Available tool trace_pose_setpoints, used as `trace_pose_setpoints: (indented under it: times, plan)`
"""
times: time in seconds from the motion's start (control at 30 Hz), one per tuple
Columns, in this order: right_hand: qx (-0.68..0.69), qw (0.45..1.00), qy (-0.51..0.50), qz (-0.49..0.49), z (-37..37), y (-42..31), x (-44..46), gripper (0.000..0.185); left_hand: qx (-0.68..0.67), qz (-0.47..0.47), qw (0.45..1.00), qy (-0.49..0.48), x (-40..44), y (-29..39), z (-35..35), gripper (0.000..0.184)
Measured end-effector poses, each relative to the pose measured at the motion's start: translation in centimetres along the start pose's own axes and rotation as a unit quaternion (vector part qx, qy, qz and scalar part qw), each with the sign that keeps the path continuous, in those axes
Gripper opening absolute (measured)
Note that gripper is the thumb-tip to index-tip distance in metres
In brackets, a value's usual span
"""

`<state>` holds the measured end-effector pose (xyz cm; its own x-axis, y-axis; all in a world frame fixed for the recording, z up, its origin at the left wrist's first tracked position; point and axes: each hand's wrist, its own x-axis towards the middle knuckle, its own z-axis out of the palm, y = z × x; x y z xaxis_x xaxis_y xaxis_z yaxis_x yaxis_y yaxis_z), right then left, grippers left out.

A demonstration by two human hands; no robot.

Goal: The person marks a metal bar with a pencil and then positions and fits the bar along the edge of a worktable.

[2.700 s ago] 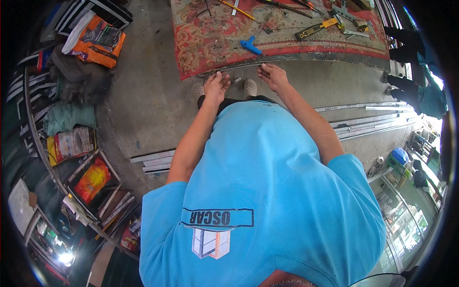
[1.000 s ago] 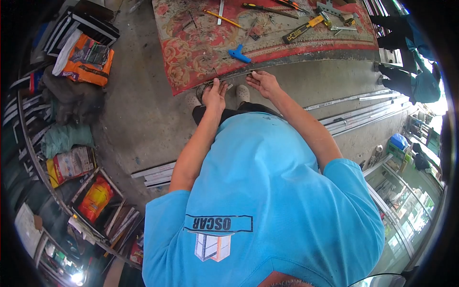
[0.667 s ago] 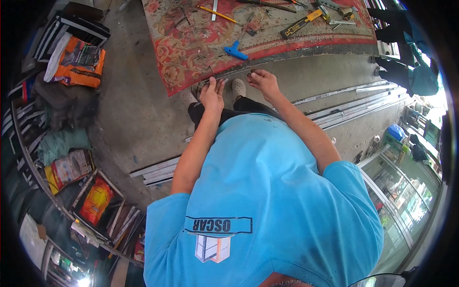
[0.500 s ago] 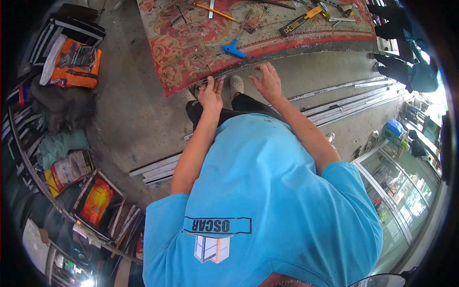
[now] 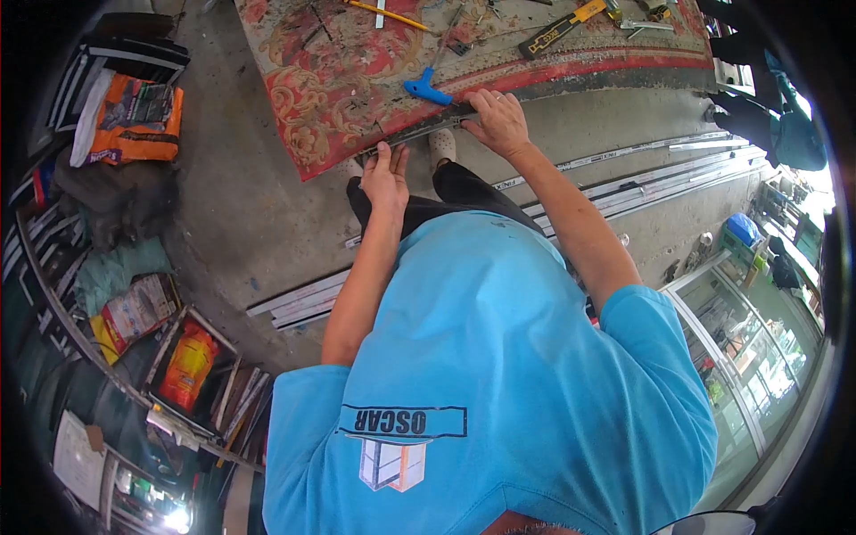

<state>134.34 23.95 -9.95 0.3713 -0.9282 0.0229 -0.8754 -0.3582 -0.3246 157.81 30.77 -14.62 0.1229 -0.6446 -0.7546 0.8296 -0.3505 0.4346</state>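
Note:
A thin, dark metal strip [image 5: 426,132] spans the gap between my hands along the near edge of the carpet-covered table [image 5: 339,98]. My left hand [image 5: 386,178] is closed on its left end, thumb and fingers pinching it. Fingers of my right hand [image 5: 499,123] are closed at the other end, close to the table edge. Just beyond the strip, a blue-handled T-shaped tool [image 5: 428,88] lies on the carpet. Further back are a yellow pencil [image 5: 388,14] and a yellow-and-black tool [image 5: 563,31].
Long metal profiles [image 5: 624,174] lie on the floor to the right, and more profiles [image 5: 299,300] to the left. An orange bag [image 5: 134,120] sits at left, above a crate [image 5: 234,343] holding a yellow-red bag. A glass-panelled frame [image 5: 740,348] stands at right.
My right hand has moved up and left to the strip, and its fingers have closed on it. My left hand keeps its pinch. The view has shifted slightly.

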Motion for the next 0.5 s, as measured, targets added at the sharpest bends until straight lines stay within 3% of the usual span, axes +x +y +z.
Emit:
trace_pose_setpoints:
  times: [0.5]
  plan:
    - [0.012, 0.998, -0.068, 0.006, -0.66, 0.47, 0.48, 0.045, -0.001, 0.043, 0.999, 0.012, -0.05, -0.66, 0.35, 0.034]
